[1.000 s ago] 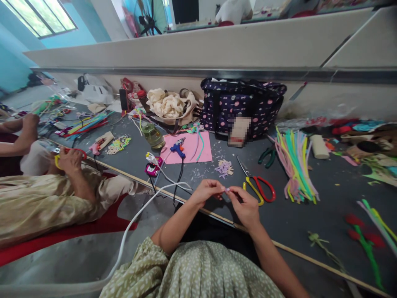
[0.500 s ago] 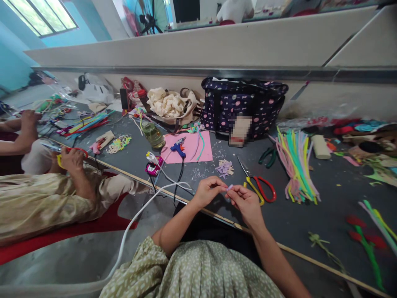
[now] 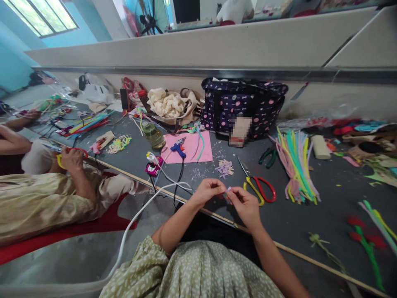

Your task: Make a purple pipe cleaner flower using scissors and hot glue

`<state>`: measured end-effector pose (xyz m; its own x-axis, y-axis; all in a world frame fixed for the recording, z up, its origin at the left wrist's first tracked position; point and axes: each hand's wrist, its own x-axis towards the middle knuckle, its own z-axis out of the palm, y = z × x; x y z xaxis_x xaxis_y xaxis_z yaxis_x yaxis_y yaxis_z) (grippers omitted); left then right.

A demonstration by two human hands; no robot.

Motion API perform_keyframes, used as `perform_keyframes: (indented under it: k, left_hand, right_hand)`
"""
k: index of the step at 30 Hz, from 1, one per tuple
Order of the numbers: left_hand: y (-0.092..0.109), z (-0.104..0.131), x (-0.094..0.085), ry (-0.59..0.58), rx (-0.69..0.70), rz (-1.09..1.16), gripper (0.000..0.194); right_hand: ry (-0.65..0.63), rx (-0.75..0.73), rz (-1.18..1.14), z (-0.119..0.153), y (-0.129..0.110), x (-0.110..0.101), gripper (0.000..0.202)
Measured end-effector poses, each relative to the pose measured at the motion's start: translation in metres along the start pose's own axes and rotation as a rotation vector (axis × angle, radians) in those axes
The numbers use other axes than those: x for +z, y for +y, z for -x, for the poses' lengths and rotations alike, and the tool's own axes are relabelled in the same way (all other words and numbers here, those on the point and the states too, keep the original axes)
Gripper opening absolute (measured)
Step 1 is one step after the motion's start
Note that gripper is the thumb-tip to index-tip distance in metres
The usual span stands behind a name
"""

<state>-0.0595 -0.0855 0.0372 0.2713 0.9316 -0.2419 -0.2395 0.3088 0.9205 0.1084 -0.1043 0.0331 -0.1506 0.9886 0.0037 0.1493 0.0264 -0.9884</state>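
Above the near side of the dark desk (image 3: 294, 231), the left hand (image 3: 209, 192) and right hand (image 3: 246, 205) pinch a small lilac piece (image 3: 228, 189) between their fingers (image 3: 220, 190), near scissors (image 3: 266, 189) and a lilac-and-beige pile (image 3: 225, 169).

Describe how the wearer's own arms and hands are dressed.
The left hand and right hand are gloveless. A loose green sleeve with pale spots leaves the left forearm bare. The right forearm is bare too, its sleeve out of sight. Rings: too small to tell.
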Motion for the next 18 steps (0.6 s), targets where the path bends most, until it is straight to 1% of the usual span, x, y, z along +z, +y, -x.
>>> perform_keyframes:
  k: [3,6,9,11,14,18]
  left_hand:
    - [0.000,0.001,0.000,0.025,0.078,-0.068,0.039]
    - [0.000,0.003,-0.001,0.012,0.228,-0.175,0.031]
    - [0.002,0.003,0.000,0.017,0.371,-0.266,0.024]
    - [0.003,0.004,0.000,0.024,0.426,-0.309,0.022]
    - [0.005,0.003,0.000,0.037,0.464,-0.346,0.019]
    - [0.003,0.002,-0.003,0.051,0.488,-0.382,0.019]
  right_hand:
    - [-0.045,0.246,-0.280,-0.005,-0.003,-0.001,0.025]
    - [-0.107,0.391,-0.482,-0.009,-0.008,-0.002,0.029]
    - [-0.167,0.449,-0.580,-0.010,-0.011,-0.003,0.030]
    - [-0.184,0.469,-0.610,-0.010,-0.011,-0.003,0.030]
    - [-0.173,0.472,-0.631,-0.010,-0.010,-0.002,0.028]
    - [-0.100,0.434,-0.603,-0.009,-0.010,0.001,0.029]
